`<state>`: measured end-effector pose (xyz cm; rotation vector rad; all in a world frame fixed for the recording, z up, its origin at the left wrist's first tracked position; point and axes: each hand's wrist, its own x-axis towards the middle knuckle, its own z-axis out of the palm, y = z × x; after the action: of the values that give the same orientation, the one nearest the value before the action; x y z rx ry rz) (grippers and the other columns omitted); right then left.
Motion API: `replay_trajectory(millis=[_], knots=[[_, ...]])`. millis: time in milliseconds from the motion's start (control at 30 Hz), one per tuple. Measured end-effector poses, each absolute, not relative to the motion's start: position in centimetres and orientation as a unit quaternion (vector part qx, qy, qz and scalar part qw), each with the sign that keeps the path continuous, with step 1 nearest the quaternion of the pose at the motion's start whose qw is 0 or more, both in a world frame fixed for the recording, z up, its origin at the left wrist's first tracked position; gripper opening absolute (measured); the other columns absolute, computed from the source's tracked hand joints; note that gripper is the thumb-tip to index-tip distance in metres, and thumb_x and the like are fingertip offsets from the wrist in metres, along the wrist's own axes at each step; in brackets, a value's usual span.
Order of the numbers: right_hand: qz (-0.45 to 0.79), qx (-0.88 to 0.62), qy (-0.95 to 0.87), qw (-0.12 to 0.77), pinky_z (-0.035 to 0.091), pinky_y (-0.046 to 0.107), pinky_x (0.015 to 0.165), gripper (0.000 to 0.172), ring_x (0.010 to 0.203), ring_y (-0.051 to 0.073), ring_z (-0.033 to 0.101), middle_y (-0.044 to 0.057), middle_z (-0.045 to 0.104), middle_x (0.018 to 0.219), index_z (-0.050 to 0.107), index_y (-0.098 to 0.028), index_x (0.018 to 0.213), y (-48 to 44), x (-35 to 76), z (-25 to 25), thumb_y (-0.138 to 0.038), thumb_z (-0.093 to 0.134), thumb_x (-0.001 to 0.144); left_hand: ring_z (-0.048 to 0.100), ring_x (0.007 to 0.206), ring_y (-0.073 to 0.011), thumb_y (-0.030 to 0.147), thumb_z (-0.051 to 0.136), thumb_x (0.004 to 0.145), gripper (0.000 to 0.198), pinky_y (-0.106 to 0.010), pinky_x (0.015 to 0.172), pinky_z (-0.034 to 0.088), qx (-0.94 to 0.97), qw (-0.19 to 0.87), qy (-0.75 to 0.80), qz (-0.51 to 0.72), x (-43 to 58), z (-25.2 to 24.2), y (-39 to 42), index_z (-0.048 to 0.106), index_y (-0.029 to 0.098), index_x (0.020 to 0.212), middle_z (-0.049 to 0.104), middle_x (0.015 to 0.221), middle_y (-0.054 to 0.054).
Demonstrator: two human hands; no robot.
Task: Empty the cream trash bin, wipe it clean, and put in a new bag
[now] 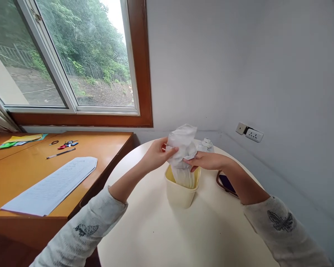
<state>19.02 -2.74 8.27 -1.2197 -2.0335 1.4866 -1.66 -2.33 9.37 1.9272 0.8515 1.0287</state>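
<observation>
A thin white plastic bag (183,142) is held up over a small cream bin (180,194) with a yellowish inside. The bag's lower part hangs down into the bin's mouth. My left hand (159,151) grips the bag's left side, with the thumb lying across its front. From the right, my right hand (207,160) has its fingers closed on the bag's lower right side, just above the rim. Part of the fingertips is hidden by the folds.
The bin stands on a round cream table (161,237). Behind my right hand is a white crumpled bundle (206,145); a brown-edged phone (226,183) lies under my right forearm. To the left, a wooden desk (108,142) holds papers (52,185), a pen (61,153) and keys (68,144).
</observation>
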Motion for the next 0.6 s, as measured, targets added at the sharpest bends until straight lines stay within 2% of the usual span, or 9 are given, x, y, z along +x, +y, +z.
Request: replay_trajectory(millis=[100,233,367,433,500,600], knots=[[0.503,-0.468,-0.690,0.227,0.047,0.034,0.085,0.046,0.092,0.019,0.059,0.006,0.056,0.121,0.056,-0.025,0.117,-3.0,20.1,8.2,-0.050,0.053,0.079,0.057,0.080,-0.0179,0.033,0.057,0.078,0.021,-0.029,0.073,0.045,0.716,0.400,0.347,0.456,-2.9,9.1,-2.7,0.062,0.014,0.084,0.064,0.082,-0.004],[0.509,-0.423,-0.688,0.296,0.045,0.032,0.085,0.036,0.104,0.020,0.052,0.006,0.057,0.117,0.062,-0.023,0.108,-3.2,22.1,7.6,-0.045,0.050,0.083,0.056,0.081,-0.0161,0.027,0.059,0.077,0.014,-0.029,0.077,0.045,0.650,0.476,0.343,0.483,-5.5,8.2,-3.6,0.065,0.015,0.082,0.065,0.080,-0.003],[0.533,-0.374,-0.693,0.309,0.043,0.033,0.082,0.037,0.095,0.019,0.053,0.010,0.060,0.108,0.065,-0.017,0.101,-4.0,23.8,6.3,-0.045,0.051,0.082,0.056,0.077,-0.0163,0.031,0.061,0.075,0.017,-0.029,0.075,0.045,0.622,0.523,0.372,0.449,-6.6,6.2,-6.1,0.067,0.015,0.075,0.065,0.075,-0.004],[0.522,-0.359,-0.715,0.296,0.042,0.033,0.081,0.034,0.087,0.018,0.055,0.009,0.062,0.099,0.066,-0.016,0.094,-4.6,24.6,5.5,-0.044,0.053,0.080,0.056,0.069,-0.0152,0.034,0.061,0.074,0.022,-0.028,0.071,0.046,0.623,0.543,0.386,0.410,-6.6,4.9,-8.0,0.065,0.014,0.065,0.064,0.066,-0.004],[0.501,-0.347,-0.747,0.267,0.042,0.032,0.079,0.031,0.081,0.017,0.055,0.006,0.064,0.086,0.067,-0.016,0.085,-5.5,25.4,5.0,-0.043,0.055,0.078,0.057,0.067,-0.0156,0.037,0.058,0.076,0.026,-0.029,0.071,0.047,0.638,0.574,0.387,0.338,-6.8,3.8,-10.0,0.064,0.016,0.064,0.063,0.064,-0.003],[0.482,-0.345,-0.786,0.175,0.043,0.028,0.069,0.027,0.071,0.015,0.055,0.002,0.062,0.070,0.068,-0.017,0.078,-7.1,26.5,5.0,-0.039,0.053,0.078,0.062,0.081,-0.0197,0.035,0.059,0.074,0.021,-0.031,0.076,0.049,0.729,0.581,0.348,0.095,-8.1,2.9,-12.1,0.067,0.021,0.086,0.068,0.085,-0.004]])
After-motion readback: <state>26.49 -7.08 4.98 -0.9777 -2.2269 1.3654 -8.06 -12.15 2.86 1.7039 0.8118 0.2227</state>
